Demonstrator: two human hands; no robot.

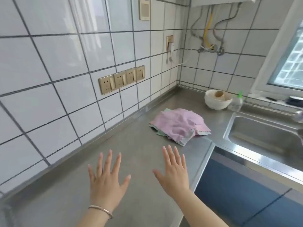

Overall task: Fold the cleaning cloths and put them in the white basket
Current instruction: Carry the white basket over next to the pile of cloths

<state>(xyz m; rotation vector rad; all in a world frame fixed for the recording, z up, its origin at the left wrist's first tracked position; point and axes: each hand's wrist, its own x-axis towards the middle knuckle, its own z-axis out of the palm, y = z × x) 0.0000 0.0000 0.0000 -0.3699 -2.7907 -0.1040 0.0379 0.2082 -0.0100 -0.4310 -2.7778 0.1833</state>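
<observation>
White basket (pixel 218 99) behind the cloths (pixel 179 125), something tan inside. Left hand (pixel 107 182) and right hand (pixel 175 171) in front of cloths, flat, fingers spread wide, holding nothing.

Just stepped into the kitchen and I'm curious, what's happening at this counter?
A person is about to start on the cleaning cloths. Both hands are open and empty, fingers spread: the left hand and right hand hover over the steel counter, touching nothing. The pile of cloths, pink on top, lies unfolded farther back, beside the sink. A white bowl-like container sits behind it near the corner. No folding has begun.
</observation>
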